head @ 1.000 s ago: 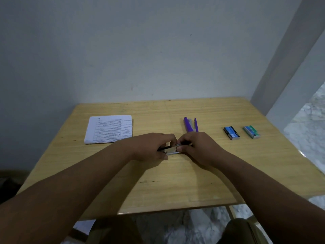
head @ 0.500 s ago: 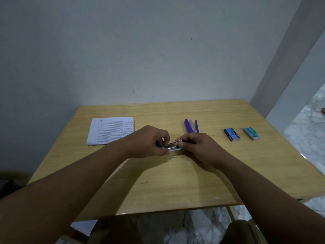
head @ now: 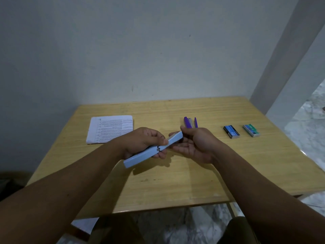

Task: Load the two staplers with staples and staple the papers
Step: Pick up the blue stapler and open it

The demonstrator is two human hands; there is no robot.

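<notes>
Two staplers, neither visibly loaded. Left hand (head: 146, 141) grips blue stapler (head: 140, 156), swung open, above table (head: 193, 182). Right hand (head: 197, 147) cups its far end, grip unclear. Purple stapler (head: 187, 122) lies open beyond. Blue box (head: 231, 132) and green box (head: 251, 130) sit well right, and papers (head: 110, 128) wait left. Likely early: loading and stapling remain.

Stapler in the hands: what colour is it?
The stapler is pale blue, clearest in the head view.

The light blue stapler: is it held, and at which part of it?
Yes, by both hands. The left hand grips the light blue stapler at its middle, near the hinge; the right hand holds its far end between thumb and fingers.
</notes>
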